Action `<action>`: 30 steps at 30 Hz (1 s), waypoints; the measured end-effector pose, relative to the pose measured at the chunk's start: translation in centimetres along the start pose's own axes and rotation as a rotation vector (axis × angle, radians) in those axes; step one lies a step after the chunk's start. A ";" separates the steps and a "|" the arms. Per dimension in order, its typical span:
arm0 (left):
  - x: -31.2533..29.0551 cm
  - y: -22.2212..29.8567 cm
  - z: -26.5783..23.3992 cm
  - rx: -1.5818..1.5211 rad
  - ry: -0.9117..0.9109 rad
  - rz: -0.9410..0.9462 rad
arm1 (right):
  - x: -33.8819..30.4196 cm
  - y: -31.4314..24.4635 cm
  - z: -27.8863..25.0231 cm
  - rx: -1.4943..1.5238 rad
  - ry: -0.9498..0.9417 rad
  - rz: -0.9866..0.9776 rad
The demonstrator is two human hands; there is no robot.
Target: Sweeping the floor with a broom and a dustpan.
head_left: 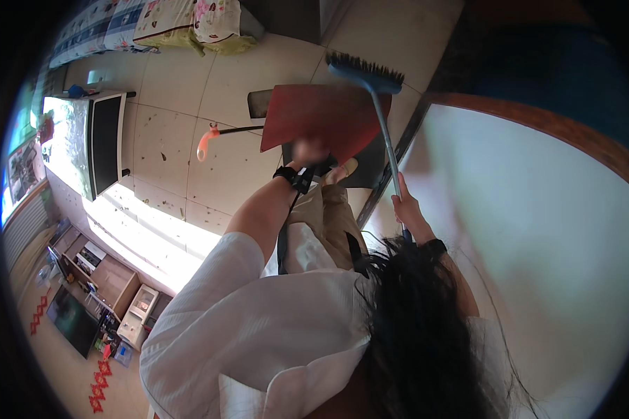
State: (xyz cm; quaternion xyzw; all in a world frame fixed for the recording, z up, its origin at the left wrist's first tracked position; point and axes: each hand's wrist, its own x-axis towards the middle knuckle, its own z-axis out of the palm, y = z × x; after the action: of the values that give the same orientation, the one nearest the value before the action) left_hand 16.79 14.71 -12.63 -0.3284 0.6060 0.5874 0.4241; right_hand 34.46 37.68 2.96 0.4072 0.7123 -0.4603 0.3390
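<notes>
The right hand's (410, 211) grip is clamped around the handle of the broom (385, 133), toward its near end, leaving the blue head free between eleven and twelve o'clock, its dark bristles dense. At ten, the blurred left hand (309, 151) overlaps a red board (293, 112); its grip I cannot tell.

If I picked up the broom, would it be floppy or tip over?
The broom has a thin, straight handle, so it is probably stiff and light. Its wide blue head sits beyond the right hand, so that end may dip. The dark bristles are short, so they might bend only slightly.
</notes>
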 end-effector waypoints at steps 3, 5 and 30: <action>0.2 0.1 0.2 0.042 -0.002 -0.042 | 1.1 -0.9 -0.5 -0.017 -0.084 0.097; 0.7 0.0 -0.3 0.062 0.017 -0.072 | 1.0 -1.8 -1.0 0.076 -0.060 0.107; -0.3 2.1 2.0 -0.131 -0.068 -0.059 | 5.5 0.7 0.4 0.179 0.054 0.103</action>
State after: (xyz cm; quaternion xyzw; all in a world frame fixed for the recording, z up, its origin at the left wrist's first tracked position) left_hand 15.29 16.84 -11.39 -0.3530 0.5417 0.6238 0.4391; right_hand 32.76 38.91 -2.15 0.4840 0.6555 -0.4928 0.3053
